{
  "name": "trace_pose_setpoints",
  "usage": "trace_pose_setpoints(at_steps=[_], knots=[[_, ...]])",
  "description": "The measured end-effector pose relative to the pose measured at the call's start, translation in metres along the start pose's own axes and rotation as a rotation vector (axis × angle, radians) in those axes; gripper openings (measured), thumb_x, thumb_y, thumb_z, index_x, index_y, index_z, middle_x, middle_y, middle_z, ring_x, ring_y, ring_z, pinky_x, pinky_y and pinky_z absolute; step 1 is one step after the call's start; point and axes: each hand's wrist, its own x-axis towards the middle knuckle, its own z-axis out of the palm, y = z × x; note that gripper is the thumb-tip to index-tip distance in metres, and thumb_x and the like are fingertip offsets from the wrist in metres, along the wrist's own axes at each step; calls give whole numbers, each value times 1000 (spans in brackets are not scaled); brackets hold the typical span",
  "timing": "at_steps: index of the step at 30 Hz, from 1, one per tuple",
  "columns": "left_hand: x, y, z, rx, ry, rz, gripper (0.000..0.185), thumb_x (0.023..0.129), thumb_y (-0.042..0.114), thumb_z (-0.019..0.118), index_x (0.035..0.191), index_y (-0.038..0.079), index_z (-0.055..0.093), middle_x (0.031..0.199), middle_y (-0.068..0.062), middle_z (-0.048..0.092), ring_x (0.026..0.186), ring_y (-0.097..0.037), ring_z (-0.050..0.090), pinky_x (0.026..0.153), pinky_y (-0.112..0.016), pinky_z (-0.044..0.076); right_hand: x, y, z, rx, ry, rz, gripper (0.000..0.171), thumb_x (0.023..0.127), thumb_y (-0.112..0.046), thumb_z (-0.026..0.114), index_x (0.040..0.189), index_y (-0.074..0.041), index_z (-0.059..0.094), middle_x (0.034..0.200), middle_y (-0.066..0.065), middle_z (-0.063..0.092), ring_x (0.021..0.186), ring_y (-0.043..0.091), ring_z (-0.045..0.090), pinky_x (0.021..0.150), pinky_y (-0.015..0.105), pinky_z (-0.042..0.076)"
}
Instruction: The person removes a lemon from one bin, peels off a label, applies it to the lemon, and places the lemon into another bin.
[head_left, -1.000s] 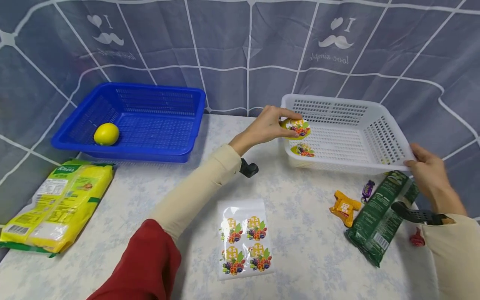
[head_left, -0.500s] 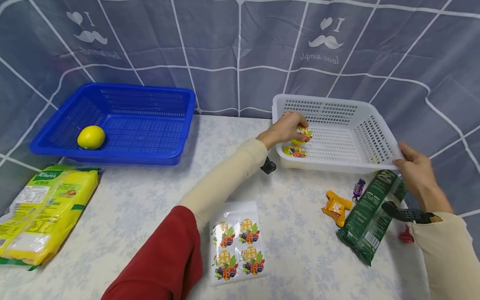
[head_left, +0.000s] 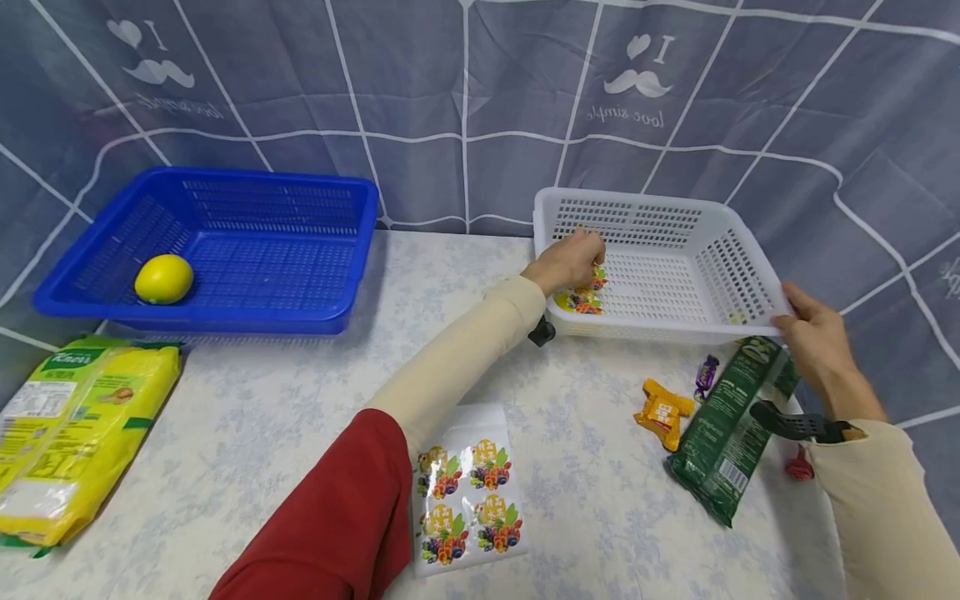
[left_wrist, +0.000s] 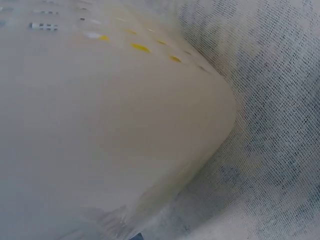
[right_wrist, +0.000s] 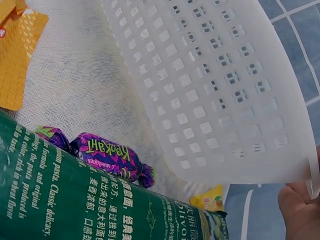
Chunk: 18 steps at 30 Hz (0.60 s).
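Note:
My left hand (head_left: 572, 260) reaches over the left wall of the white plastic basket (head_left: 660, 287), fingers curled down at a yellow thing with a printed fruit label (head_left: 598, 277), mostly hidden by the hand. Just in front of it, inside the basket, lies a second yellow fruit-labelled thing (head_left: 580, 302). My right hand (head_left: 819, 346) grips the basket's rim at the front right corner, with the thumb on top; the right wrist view catches part of this hand (right_wrist: 300, 212). In the left wrist view, the basket wall (left_wrist: 125, 120) fills most of the picture, with yellow showing through some holes.
A blue basket (head_left: 277, 315) holding a lemon (head_left: 163, 279) stands left, above a yellow Knorr bag (head_left: 90, 425). A fruit-printed sheet (head_left: 468, 492) lies front centre. Near the right hand are a green pasta pack (head_left: 727, 433), orange packet (head_left: 663, 414), purple candy (head_left: 706, 377) and red candy (head_left: 799, 463).
My left hand has lowered the fruit-labelled thing from the basket's left rim down inside. The right hand keeps its grip on the rim. The whole head view has shifted, so things appear further left.

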Motion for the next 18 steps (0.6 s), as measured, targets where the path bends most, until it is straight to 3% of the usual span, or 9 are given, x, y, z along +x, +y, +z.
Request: trace_pose_setpoints(at_steps=[4,7,9,14,18], knots=[[-2,1,2,50,1,-19,33,87,17,77,118,12,68,119,-1,60,110,-13,53,87,-26,48,-33,-53,8,-21,-28,28,61,106,-21,38,157,-21,5,163,11,11,147,20,20,110,20,31],[-3,0,1,62,5,-18,31,86,21,78,114,13,69,117,0,61,108,-13,54,85,-27,48,-45,-72,13,-31,-48,28,61,106,-19,34,156,-13,2,162,16,8,147,23,18,114,27,28],[-4,0,-1,66,0,-20,32,87,24,77,116,13,69,118,0,61,108,-13,54,86,-27,48,-42,-67,12,1,-39,33,61,106,-20,37,157,-18,3,162,13,10,147,20,19,113,25,28],[-7,2,-8,56,3,-10,34,94,28,69,125,13,68,126,0,60,110,-13,54,86,-29,49,-17,-26,4,48,-16,5,60,105,-25,44,155,-35,13,162,-1,17,143,9,26,105,12,32],[-14,4,-15,39,22,29,30,97,28,64,124,14,68,129,0,60,108,-13,57,85,-29,50,-19,-30,4,94,-23,13,61,105,-19,44,156,-30,12,163,3,13,146,14,22,110,20,31]])
